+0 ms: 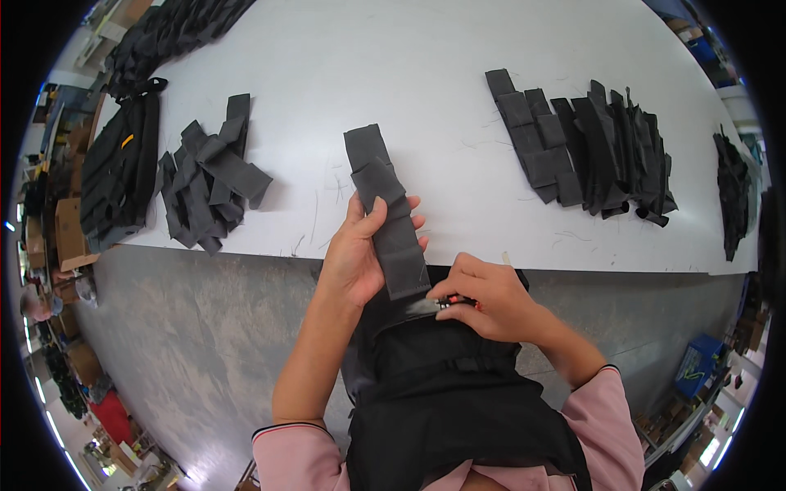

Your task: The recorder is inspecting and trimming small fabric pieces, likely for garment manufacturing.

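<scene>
My left hand [360, 254] is closed around a dark grey fabric strip [393, 237], thumb on top and fingertips showing past its right edge. The strip has sewn, overlapping folded sections and hangs over the table's front edge, its lower end towards me. Just right of that end, my right hand [487, 299] grips small red-and-black thread snips [458, 303]. Their tip is blurred and lies close to the strip's lower corner; whether it touches cannot be told. My right fingers cover most of the snips.
The white table [368, 49] bears a loose pile of grey strips [209, 180] at left and a row of strips [585, 151] at right. Black fabric pieces [123, 164] lie at the far left, another black bundle [731, 192] at the right end. Loose threads are scattered about.
</scene>
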`<state>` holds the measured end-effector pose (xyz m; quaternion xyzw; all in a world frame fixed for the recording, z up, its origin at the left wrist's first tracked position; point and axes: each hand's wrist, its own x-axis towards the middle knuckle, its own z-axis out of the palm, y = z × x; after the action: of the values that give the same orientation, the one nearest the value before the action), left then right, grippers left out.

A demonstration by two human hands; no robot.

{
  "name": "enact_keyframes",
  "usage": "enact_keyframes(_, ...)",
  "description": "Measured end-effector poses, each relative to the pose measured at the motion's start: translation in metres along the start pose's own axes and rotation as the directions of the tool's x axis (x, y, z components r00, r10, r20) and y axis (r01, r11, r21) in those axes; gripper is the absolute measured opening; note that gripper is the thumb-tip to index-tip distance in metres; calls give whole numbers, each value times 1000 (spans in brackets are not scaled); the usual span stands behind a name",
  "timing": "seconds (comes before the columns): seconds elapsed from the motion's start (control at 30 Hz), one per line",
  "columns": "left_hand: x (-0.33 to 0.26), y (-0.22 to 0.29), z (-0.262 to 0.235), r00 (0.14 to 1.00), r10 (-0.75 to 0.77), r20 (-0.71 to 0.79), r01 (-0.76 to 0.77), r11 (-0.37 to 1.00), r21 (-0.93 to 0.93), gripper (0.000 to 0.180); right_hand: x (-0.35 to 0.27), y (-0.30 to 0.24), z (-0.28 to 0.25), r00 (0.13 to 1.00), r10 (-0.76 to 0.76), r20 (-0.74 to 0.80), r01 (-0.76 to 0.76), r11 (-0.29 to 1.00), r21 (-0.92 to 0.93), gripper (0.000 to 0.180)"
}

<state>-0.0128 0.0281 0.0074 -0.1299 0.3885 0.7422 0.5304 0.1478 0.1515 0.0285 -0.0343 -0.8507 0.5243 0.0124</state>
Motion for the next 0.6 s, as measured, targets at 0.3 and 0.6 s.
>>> enact_keyframes(0.3, -2, 2, 2, 1000, 0, -17, 0, 1000, 8, 34, 3, -2, 2, 990, -139, 11, 140, 984, -108, 29)
enact_keyframes(0.6, -4, -1, 9, 992, 99, 84, -111, 982, 156, 42, 27, 4, 16, 977, 127, -171, -88, 971, 223, 20)
